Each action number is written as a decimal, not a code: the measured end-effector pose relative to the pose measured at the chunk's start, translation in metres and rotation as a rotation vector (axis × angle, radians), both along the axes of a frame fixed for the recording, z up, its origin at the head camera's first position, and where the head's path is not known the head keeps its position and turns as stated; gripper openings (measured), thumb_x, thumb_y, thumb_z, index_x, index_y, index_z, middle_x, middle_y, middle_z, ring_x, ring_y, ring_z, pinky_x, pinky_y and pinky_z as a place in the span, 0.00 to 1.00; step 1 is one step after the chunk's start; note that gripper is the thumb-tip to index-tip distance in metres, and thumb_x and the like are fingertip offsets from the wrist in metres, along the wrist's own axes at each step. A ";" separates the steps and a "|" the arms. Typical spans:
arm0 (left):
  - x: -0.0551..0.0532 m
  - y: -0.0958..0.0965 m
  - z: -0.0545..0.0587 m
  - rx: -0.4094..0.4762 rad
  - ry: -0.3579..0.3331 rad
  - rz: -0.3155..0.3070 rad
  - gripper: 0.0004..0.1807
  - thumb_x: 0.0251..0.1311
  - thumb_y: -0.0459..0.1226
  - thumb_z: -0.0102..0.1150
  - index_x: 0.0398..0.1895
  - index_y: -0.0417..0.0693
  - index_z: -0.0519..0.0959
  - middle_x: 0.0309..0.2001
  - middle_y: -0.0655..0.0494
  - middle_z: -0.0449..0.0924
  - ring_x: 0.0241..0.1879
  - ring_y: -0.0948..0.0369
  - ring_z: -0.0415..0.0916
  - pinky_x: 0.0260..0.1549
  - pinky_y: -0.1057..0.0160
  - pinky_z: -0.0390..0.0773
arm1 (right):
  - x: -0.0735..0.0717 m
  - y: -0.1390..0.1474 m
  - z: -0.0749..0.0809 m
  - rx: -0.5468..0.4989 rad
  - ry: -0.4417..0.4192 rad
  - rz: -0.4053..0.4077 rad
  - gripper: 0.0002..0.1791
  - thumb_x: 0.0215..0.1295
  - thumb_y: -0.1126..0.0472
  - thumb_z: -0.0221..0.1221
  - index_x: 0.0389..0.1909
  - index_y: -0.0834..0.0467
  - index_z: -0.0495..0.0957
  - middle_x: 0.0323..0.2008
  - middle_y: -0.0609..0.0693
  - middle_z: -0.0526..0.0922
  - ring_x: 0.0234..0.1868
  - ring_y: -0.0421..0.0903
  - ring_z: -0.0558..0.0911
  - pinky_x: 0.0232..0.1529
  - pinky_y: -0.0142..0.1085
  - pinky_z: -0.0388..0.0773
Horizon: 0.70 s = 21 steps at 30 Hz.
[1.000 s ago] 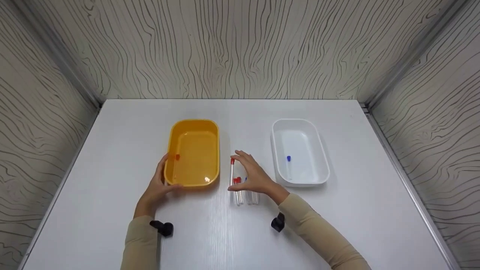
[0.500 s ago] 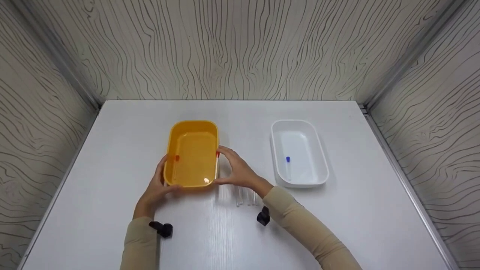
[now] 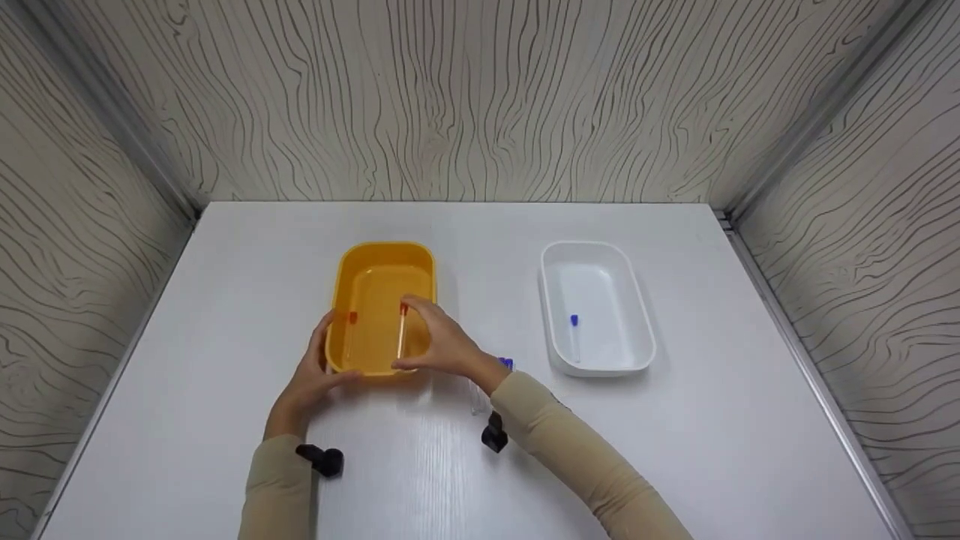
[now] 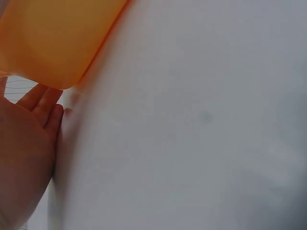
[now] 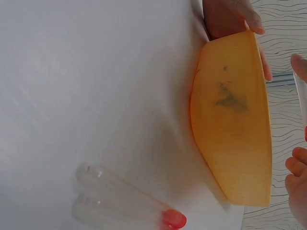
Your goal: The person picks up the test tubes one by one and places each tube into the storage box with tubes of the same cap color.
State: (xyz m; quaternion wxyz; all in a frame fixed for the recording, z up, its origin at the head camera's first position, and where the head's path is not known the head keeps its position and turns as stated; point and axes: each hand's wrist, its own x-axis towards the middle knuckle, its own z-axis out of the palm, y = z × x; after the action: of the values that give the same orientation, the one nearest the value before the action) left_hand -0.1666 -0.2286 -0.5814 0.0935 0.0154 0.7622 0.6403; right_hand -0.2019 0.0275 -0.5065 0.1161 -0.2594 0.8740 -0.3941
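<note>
Red-capped tube (image 3: 402, 336) is pinched lengthwise by R hand (image 3: 444, 343) over yel. bin (image 3: 381, 281)

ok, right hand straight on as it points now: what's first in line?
Probably the left wall of the orange tray, though the right hand may clear it; height is unclear.

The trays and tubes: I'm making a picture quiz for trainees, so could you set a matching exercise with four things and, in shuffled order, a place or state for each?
Column one
1. left hand
2. held tube
3. white tray
4. loose tubes

Column two
A. has one blue-capped tube in it
B. on the white table, outside both trays
C. grips a near corner of the orange tray
D. red-capped, above the orange tray, in the right hand

Pairs: 1-C, 2-D, 3-A, 4-B
</note>
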 end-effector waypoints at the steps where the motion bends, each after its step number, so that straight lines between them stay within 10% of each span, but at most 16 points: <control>1: 0.000 0.000 0.000 0.000 0.000 0.000 0.58 0.50 0.35 0.70 0.76 0.65 0.41 0.79 0.52 0.43 0.77 0.50 0.47 0.76 0.41 0.41 | 0.000 -0.003 -0.001 0.001 -0.016 -0.005 0.56 0.46 0.45 0.73 0.74 0.52 0.53 0.75 0.51 0.57 0.76 0.50 0.59 0.76 0.47 0.58; 21: 0.000 0.000 0.001 0.004 0.021 -0.010 0.56 0.51 0.36 0.70 0.76 0.67 0.42 0.79 0.53 0.44 0.77 0.51 0.46 0.76 0.39 0.39 | -0.001 -0.033 -0.010 0.189 0.020 -0.055 0.53 0.47 0.42 0.71 0.73 0.50 0.55 0.75 0.50 0.57 0.75 0.49 0.61 0.75 0.45 0.61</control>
State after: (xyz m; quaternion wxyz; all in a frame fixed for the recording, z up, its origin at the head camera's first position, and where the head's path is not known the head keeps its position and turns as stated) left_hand -0.1668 -0.2290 -0.5807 0.0886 0.0261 0.7617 0.6414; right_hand -0.2030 -0.0055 -0.5165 0.1205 -0.2269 0.9152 -0.3104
